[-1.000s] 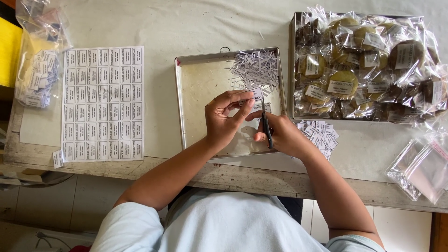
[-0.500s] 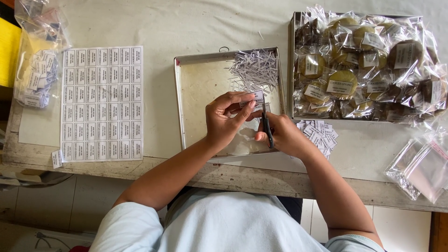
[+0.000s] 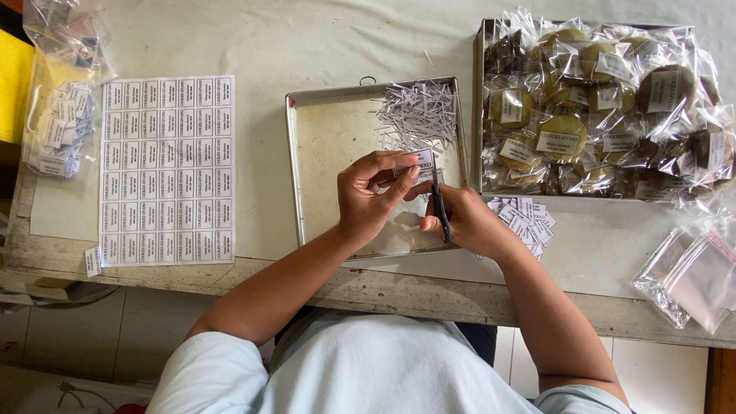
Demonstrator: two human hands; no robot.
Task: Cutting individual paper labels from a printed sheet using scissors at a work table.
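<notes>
Hands meet over the near right corner of a shallow metal tray (image 3: 322,146) on the table (image 3: 307,38). The left hand (image 3: 372,195) comes in from the lower left with the forearm angled up across the table edge; its fingers (image 3: 405,180) curl and pinch a small white label strip (image 3: 420,161) between thumb and forefingers. The right hand (image 3: 468,218) reaches in from the lower right, wrist bent inward, its fingers closed round the dark handles of one pair of scissors (image 3: 441,207), whose blades point up at the strip.

One heap of thin paper trimmings (image 3: 418,115) lies in the tray's far right corner. One small pile of cut labels (image 3: 525,218) sits on the table just beside the right hand. One uncut label sheet (image 3: 169,169) lies flat to the left of the tray, well apart from both hands. One clear bag of cut labels (image 3: 57,115) rests at the far left. One second tray (image 3: 479,100) on the right holds many wrapped cookies (image 3: 563,134), too crowded to count. A few empty clear sleeves (image 3: 690,268) lie at the near right edge; their number cannot be told.
</notes>
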